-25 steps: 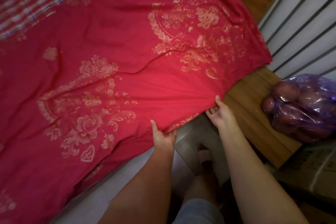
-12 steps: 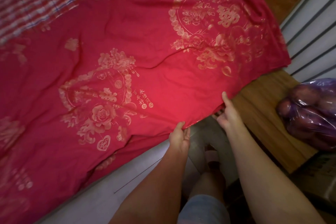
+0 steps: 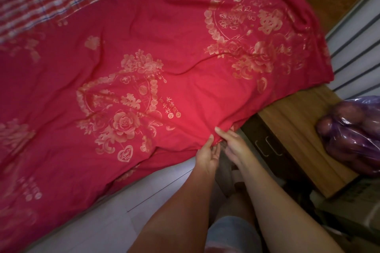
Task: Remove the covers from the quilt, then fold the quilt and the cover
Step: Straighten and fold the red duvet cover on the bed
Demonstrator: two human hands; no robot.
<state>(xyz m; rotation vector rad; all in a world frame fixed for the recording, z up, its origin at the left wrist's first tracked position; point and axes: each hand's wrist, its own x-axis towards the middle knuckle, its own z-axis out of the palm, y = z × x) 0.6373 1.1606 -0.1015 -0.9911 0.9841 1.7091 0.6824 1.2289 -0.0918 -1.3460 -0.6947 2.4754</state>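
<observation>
Where the hands meet at the near hem of the red quilt cover [image 3: 185,80], which spreads away from them with the quilt unseen inside, the right hand [image 3: 232,144] pinches the hem, thumb on top. The left hand [image 3: 207,153], just beside it, lays near-straight fingers on the edge, its grip not discernible. Probable hazard: pulling on closed fabric rather than the opening would drag cover and quilt together off the bed, or strain the seam.

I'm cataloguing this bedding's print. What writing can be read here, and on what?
"Love You": in the gold heart on the red quilt cover.
"百年好合 永結同心": gold characters beside the near rose.
"囍": large gold sign, printed twice.
Script by the far roses: too blurred to read.
</observation>
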